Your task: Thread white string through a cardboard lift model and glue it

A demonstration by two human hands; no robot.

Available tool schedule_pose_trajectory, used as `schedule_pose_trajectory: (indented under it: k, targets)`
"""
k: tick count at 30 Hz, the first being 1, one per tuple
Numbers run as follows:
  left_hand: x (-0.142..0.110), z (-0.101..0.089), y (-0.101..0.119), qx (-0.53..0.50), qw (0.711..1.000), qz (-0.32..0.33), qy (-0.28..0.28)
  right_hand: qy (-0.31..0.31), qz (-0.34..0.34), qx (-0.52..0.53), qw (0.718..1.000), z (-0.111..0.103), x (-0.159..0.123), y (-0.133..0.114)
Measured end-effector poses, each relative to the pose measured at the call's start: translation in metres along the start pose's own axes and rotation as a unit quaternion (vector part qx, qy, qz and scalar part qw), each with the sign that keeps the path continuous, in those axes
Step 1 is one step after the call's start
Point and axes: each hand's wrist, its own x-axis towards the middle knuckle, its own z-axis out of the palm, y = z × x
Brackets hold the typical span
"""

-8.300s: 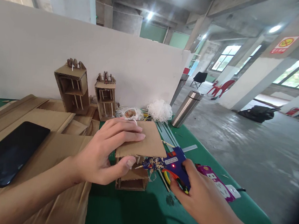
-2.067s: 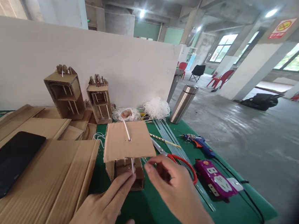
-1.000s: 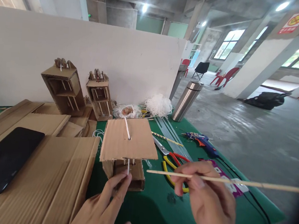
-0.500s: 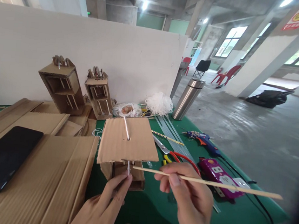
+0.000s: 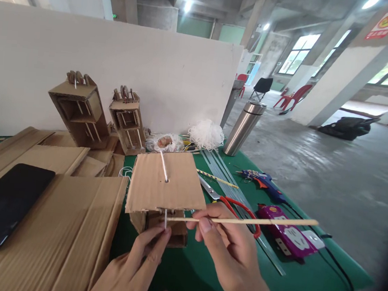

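Note:
A cardboard box stands in front of me on the green table. White elastic cord runs over its flat top into a small hole and shows again below the front edge. My left hand pinches the lower end of this cord between thumb and finger. In my right hand is a thin wooden stick, gripped near its middle and held almost level. Its left tip reaches the cord just under the box top; whether they touch I cannot tell.
Scissors, a glue gun, a purple power strip and clear glue sticks lie to the right. A steel flask stands behind. At left are cardboard sheets, a black phone and two cardboard boxes.
My right hand has moved left with the stick, bringing its tip to the cord. The left hand keeps its pinch in about the same place.

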Motion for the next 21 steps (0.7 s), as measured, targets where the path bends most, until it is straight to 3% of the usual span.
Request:
schedule_pose_trajectory:
  k: [21]
  targets:
    - [-0.0002, 0.0004, 0.0003, -0.001, 1.000, -0.003, -0.004, 0.028, -0.025, -0.020, 0.999, -0.0053, -0.0010, 0.0011]
